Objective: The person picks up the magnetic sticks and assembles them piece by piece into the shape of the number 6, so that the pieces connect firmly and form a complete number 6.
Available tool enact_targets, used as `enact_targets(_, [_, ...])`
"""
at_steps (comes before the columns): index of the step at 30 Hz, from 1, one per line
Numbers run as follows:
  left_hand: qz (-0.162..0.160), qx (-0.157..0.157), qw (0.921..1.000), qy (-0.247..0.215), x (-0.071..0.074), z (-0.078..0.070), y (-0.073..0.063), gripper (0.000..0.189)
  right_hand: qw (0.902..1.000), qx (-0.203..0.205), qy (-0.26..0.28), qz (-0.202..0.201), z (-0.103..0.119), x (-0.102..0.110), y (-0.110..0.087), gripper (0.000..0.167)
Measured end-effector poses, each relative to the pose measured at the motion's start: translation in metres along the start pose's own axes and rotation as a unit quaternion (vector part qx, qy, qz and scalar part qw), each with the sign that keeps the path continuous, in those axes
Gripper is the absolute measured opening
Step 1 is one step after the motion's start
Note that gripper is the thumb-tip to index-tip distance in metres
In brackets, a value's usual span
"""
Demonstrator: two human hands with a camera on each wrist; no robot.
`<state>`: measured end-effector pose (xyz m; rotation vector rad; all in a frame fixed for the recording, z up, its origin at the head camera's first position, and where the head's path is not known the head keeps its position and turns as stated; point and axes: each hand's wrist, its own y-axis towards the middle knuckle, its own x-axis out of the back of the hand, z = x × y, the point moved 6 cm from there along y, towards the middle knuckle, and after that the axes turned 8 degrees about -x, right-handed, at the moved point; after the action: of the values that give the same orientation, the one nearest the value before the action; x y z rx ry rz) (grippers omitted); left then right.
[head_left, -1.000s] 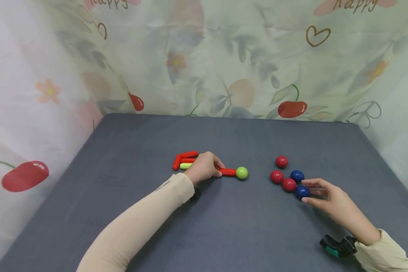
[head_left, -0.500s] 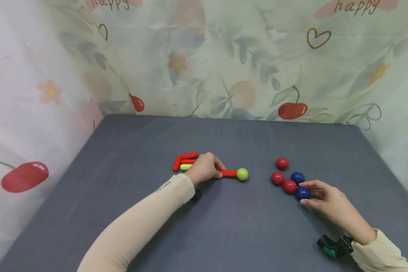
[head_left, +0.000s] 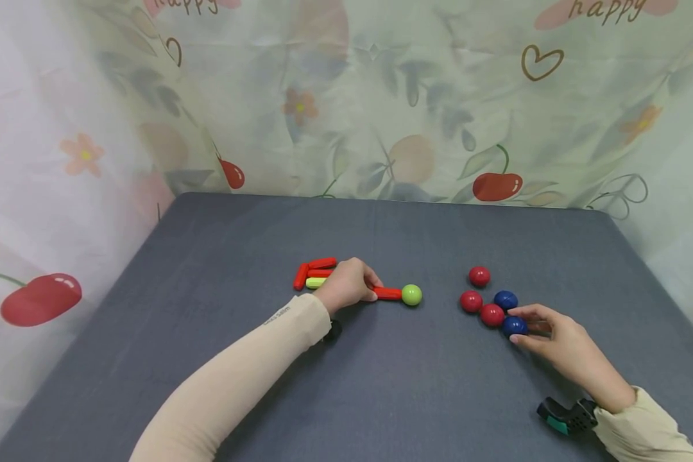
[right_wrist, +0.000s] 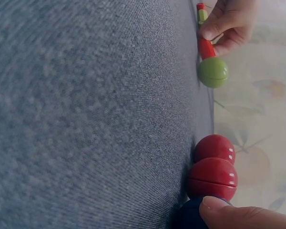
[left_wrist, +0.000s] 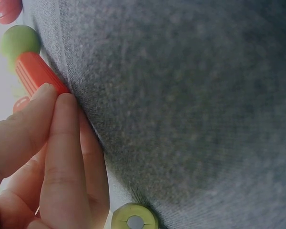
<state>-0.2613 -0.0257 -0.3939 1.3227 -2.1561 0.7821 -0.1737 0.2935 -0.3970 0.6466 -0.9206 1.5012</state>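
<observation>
In the head view, my left hand (head_left: 349, 282) pinches the near end of a ridged red stick (head_left: 389, 293) between thumb and fingers. A glossy light-green ball (head_left: 412, 295) sits at the stick's far end, lined up with it. On the right, my right hand (head_left: 560, 337) holds a dark blue ball (head_left: 514, 325) between thumb and fingers, down at the table. A second blue ball (head_left: 505, 299) lies just behind. The right wrist view shows the thumb (right_wrist: 217, 205) pressed on the blue ball, beside red balls (right_wrist: 212, 177) with seams.
Left of my left hand lie several short sticks: red ones (head_left: 322, 263) and a yellow-green one (head_left: 316, 282), partly hidden by the hand. Three red balls (head_left: 479, 276) rest around the blue ones. A grey cloth (head_left: 346, 398) covers the table; a patterned curtain (head_left: 375, 96) hangs behind.
My right hand has shifted slightly left, its fingers closing in around the near blue ball. The left hand, red stick and green ball have stayed in place.
</observation>
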Motion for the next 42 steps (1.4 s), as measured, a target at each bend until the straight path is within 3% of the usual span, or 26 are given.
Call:
enact_targets(16, [0.002,0.002,1.0000,-0.005,-0.001,-0.001,0.000,0.018,0.9999,0.000,0.010,0.002,-0.001,0.006,-0.004,0.043])
enact_targets(25, [0.004,0.001,1.0000,-0.009,0.001,-0.002,0.000,0.018,0.9999,0.010,0.014,-0.004,0.009,0.018,-0.006,0.045])
enact_targets(35, [0.003,0.007,0.9999,-0.009,0.001,0.000,0.000,0.018,0.9984,0.040,0.034,-0.021,0.044,0.032,-0.009,0.045])
enact_targets(42, [0.005,0.005,0.9999,-0.008,0.001,0.000,0.000,0.018,0.9950,0.055,0.083,0.002,0.078,0.029,-0.007,0.044])
